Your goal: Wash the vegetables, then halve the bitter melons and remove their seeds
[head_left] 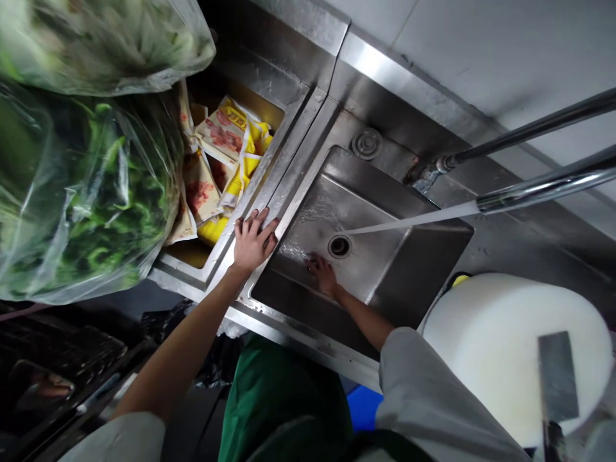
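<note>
My left hand (253,242) rests with spread fingers on the steel rim (290,186) between two basins. Down inside the right-hand sink (366,192), my right hand (323,276) reaches to the wet floor near the drain (340,245). Its fingers are apart, and nothing shows in them. From the chrome faucet spout (505,196) a stream of water (414,220) runs down close to the drain. A round drain strainer (366,143) sits on the ledge behind the sink.
Yellow and cream food packets (219,138) fill the left basin. Clear bags of green peppers (110,186) and pale vegetables (106,38) stand at the left. On the right, a cleaver (558,375) lies on a thick round white chopping board (491,333).
</note>
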Demonstrator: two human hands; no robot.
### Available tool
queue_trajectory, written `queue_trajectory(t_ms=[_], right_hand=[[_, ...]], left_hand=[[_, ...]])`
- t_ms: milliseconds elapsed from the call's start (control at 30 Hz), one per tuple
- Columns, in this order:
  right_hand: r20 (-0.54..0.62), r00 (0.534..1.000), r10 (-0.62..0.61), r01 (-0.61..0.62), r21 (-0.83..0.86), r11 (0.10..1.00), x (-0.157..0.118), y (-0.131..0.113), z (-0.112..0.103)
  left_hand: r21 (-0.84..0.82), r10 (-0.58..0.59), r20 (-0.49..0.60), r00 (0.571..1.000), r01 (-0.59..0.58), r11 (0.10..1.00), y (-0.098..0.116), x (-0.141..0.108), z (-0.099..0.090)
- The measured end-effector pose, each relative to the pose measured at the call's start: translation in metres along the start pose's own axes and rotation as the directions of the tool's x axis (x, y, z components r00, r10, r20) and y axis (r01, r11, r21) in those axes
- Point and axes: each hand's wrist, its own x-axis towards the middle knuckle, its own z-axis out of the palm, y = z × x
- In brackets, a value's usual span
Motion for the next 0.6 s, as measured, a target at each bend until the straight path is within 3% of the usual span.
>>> queue_trajectory(t_ms=[67,133,200,267,367,500,600], right_hand=[[0.040,0.999,-0.012,0.011,0.014,1.000,0.014,-0.010,0.002],[-0.013,0.999,0.049,-0.049,0.039,0.998,0.030,-0.003,-0.007],[-0.148,0.977,0.155,-0.138,0.118,0.983,0.043,0.016,-0.023],[-0.281,0.918,0.279,-0.214,0.241,0.947,0.051,0.040,-0.038],[-0.341,0.878,0.336,-0.218,0.340,0.915,0.055,0.064,-0.052],[-0.341,0.903,0.260,-0.156,0.304,0.940,0.049,0.073,-0.047],[-0.356,0.880,0.315,-0.204,0.315,0.927,0.041,0.078,-0.034]], left_hand=[[0.013,0.000,0.002,1.000,0.000,1.000,0.000,0.000,0.000],[0.019,0.005,0.004,1.000,-0.005,1.000,0.000,0.000,-0.001],[0.019,0.009,0.004,1.000,-0.009,1.000,0.000,0.000,-0.001],[0.019,0.006,0.002,1.000,-0.006,1.000,0.001,0.000,-0.001],[0.009,-0.007,0.002,1.000,0.007,1.000,0.001,-0.001,0.000],[-0.007,-0.005,0.008,1.000,0.005,1.000,0.001,-0.001,0.000],[-0.009,-0.006,0.020,1.000,0.006,1.000,0.000,-0.001,0.000]])
